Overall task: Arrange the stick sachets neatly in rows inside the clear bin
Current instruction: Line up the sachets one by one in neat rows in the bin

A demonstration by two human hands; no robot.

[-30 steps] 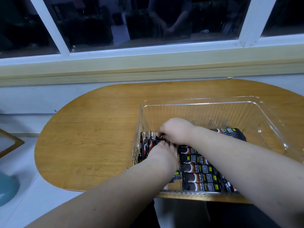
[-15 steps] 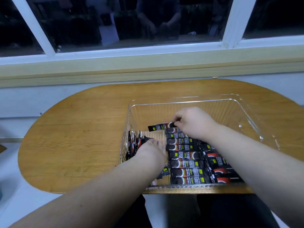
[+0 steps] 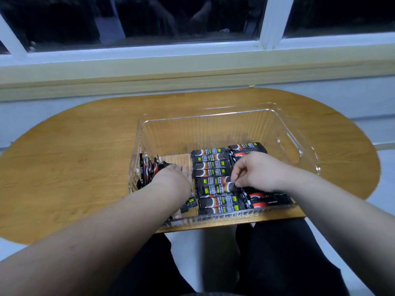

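A clear plastic bin [image 3: 213,116] stands on the wooden table, at its near edge. Inside it, black stick sachets [image 3: 210,165] lie flat in a stacked row down the middle, with a second row [image 3: 267,201] on the right. Several more sachets [image 3: 147,169] stand on edge against the left wall. My left hand [image 3: 173,178] lies between the upright sachets and the middle row, fingers stretched forward. My right hand [image 3: 254,171] pinches the right end of one sachet [image 3: 218,188] in the middle row.
The oval wooden table [image 3: 74,159] runs up to a wall under a window sill [image 3: 192,67]. Beyond the sachets the bin's far half shows a bare floor. My dark trousers [image 3: 277,263] show below the table's near edge.
The right hand came back from the far end of the middle row toward me and now pinches a sachet lower in that row. The left hand stayed beside the upright sachets.
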